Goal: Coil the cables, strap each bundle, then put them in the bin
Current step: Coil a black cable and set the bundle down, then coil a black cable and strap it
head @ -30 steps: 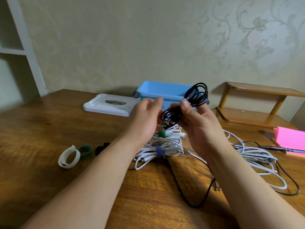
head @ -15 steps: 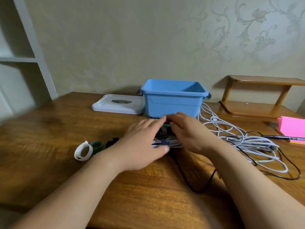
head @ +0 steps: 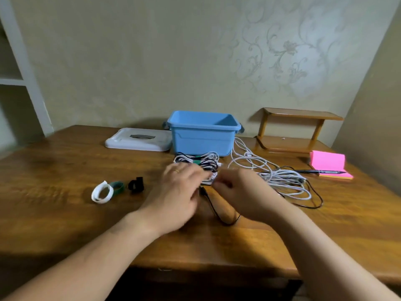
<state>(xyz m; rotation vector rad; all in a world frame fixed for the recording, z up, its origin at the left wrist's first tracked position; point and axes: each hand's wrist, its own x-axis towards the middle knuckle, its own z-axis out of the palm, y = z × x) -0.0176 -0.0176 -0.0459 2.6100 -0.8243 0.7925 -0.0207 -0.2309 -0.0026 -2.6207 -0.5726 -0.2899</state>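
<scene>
The left hand (head: 180,192) is lying palm-down on the near edge of the cable bundle (head: 196,161). Its fingers (head: 200,175) are reaching forward, fairly straight and close together. The right hand (head: 243,194) is sitting just beside it with its fingers (head: 220,184) curling inward. Blur is hiding whether they are pinching anything. The bundle, wearing a green strap, is lying on the desk (head: 65,170) just in front of the blue bin (head: 204,133). A black cable (head: 219,211) is trailing out between the hands. Loose white cable (head: 280,177) is sprawling to the right. Three spare straps, white (head: 102,192), green (head: 117,186) and black (head: 135,184), are sitting to the left.
</scene>
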